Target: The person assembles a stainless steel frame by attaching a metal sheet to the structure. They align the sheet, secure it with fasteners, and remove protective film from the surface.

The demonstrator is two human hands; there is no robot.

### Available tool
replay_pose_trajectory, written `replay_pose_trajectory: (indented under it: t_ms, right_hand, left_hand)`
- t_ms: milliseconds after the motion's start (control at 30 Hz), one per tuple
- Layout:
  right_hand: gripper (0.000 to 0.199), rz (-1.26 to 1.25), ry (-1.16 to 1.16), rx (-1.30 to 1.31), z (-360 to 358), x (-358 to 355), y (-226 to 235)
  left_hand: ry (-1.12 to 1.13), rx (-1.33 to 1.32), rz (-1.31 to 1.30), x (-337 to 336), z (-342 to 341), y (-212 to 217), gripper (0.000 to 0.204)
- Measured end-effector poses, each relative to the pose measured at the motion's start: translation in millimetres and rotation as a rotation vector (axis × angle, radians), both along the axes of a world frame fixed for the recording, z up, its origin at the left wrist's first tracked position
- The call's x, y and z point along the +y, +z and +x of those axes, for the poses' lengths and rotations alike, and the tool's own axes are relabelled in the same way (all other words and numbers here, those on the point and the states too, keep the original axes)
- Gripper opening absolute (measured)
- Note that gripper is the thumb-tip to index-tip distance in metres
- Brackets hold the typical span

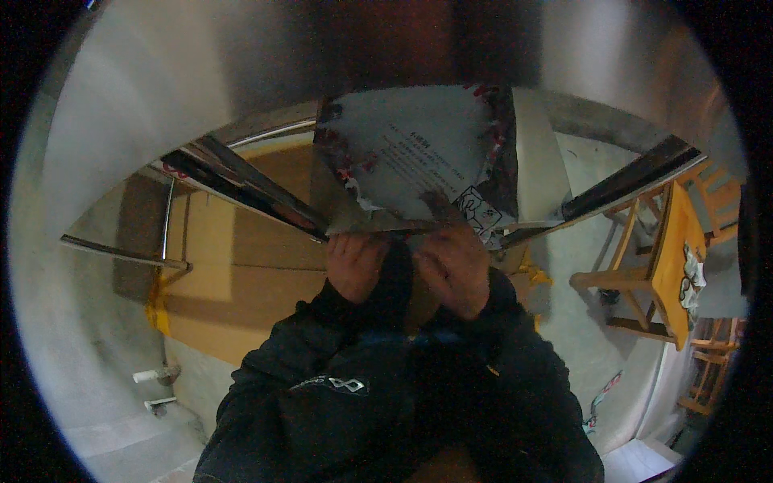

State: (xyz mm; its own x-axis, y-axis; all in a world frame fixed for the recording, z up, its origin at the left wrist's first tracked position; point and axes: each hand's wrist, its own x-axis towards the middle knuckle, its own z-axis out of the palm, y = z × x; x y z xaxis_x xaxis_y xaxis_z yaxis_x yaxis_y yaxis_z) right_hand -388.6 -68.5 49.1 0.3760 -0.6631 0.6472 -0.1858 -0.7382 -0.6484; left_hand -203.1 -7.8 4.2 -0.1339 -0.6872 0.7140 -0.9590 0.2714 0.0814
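Peeling needs steady pull: left hand (354, 266) and right hand (455, 266) both pinch the torn white printed protective film (419, 157) just above them.

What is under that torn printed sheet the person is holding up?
Below the torn printed sheet, both hands, left and right, grip its lower edge by a shiny metal rail. Beneath them lie black sleeves and brown cardboard. Whatever is directly behind the sheet is covered.
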Motion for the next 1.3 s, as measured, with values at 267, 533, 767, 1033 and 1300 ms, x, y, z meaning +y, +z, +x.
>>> replay_pose_trajectory:
  t_ms: [267, 533, 767, 1033, 1300]
  right_hand:
    - [0.038, 1.458, 0.090, -0.276, 30, 10, -53]
    - [0.019, 1.590, 0.161, -0.625, 60, 20, -71]
    - [0.017, 1.088, 0.013, -0.659, 74, 34, -92]
    - [0.021, 0.764, -0.003, -0.213, 63, 34, -103]
    - [0.029, 0.756, -0.051, -0.203, 79, 58, -152]
  left_hand:
    - [-0.027, 0.116, 0.028, 6, -1, -12, 0.022]
    - [0.020, 0.199, 0.541, 44, -8, -24, 0.014]
    - [0.154, 1.058, 0.552, 31, -4, 24, 0.024]
    - [0.273, 1.239, 0.644, 1, -17, 20, 0.031]
    - [0.152, 1.211, 0.564, 12, -13, 6, 0.021]
